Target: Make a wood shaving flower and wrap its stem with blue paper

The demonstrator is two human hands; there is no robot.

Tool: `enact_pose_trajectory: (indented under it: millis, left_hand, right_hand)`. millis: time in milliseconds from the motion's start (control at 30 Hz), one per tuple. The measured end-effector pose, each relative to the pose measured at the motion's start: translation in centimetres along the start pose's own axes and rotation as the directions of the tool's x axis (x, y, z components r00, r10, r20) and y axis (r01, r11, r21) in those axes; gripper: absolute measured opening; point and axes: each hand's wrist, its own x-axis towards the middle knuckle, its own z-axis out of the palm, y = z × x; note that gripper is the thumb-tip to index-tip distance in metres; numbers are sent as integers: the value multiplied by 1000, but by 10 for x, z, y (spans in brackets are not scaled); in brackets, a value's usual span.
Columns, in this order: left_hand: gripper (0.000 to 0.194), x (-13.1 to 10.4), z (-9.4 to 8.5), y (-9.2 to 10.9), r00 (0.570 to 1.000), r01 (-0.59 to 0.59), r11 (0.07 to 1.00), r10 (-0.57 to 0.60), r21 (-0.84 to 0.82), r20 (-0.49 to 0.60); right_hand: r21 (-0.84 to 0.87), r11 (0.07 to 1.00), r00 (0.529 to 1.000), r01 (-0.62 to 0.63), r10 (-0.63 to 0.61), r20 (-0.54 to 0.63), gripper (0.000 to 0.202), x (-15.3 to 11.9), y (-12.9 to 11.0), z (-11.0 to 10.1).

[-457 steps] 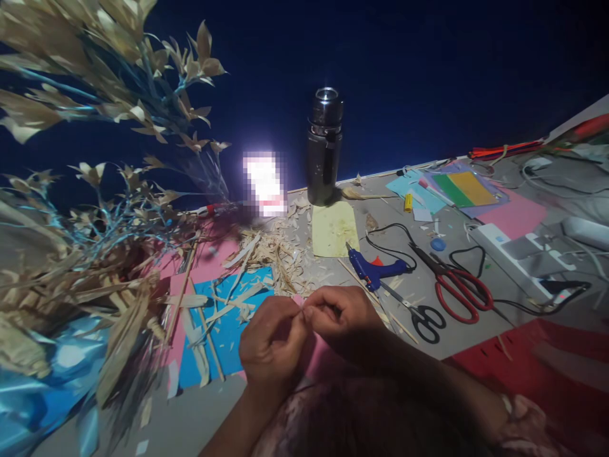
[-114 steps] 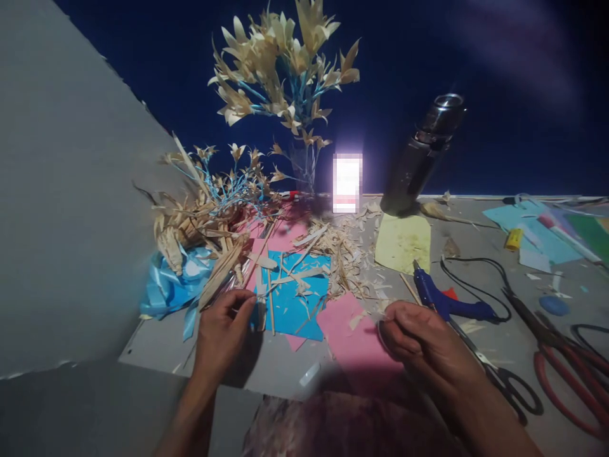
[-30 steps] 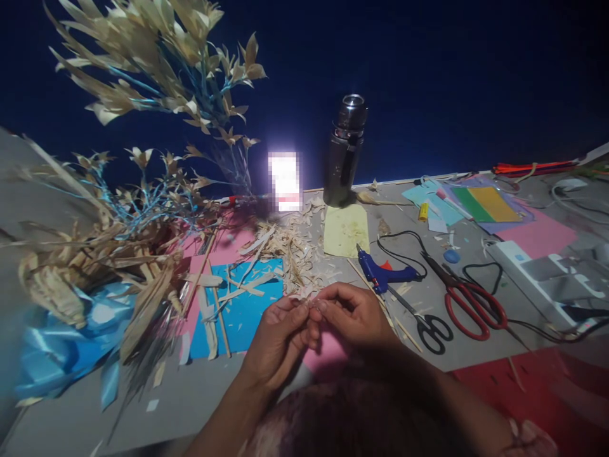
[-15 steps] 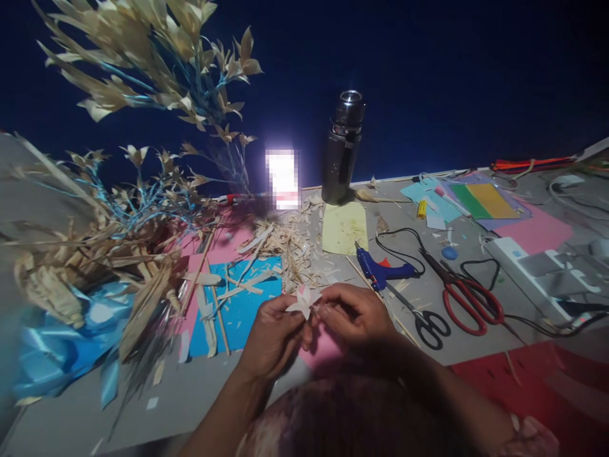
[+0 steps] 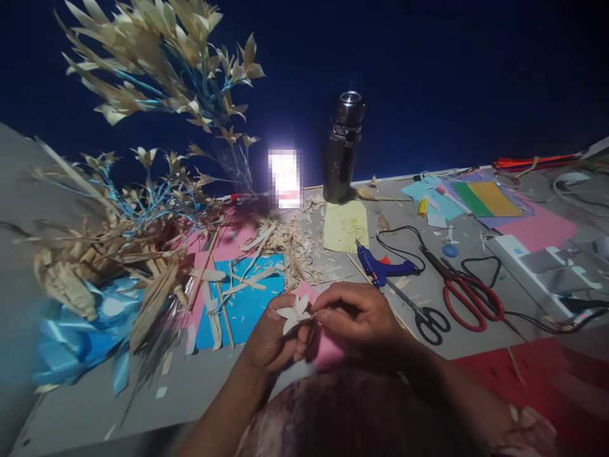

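Garment (image 5: pixel 309 419): dark purple, mottled; pattern apparently irregular, obscured by shadow. Right sleeve (image 5: pixel 530 428): pale pinkish, ruffled edge.

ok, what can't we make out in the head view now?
All head view:
Grip of the left hand: partly hidden behind the white star-shaped flower.
Fingertips of the right hand: too small to tell if they hold anything.
Glowing rectangle: pixelated, unreadable.
Pink sheet under the hands: partly covered by them.
Red sheet: cut off by right edge.

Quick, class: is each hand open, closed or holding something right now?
Left hand: closed, holding a pale star-shaped flower.
Right hand: closed at the flower's edge; whether it grips a petal cannot be told.
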Motion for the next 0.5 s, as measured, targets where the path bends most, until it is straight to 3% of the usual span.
enact_pose_trajectory:
  millis: [167,500]
  left_hand:
    - [25,1,-5,-1,1000,-12,999,13,-40,9]
    - [39,4,-22,-7,985,112,989,-123,96,121]
  right_hand:
    - [198,960,977,-200,180,116,12,5,-5,-4]
    - [221,953,964,-208,162,210,1,8,-4,-1]
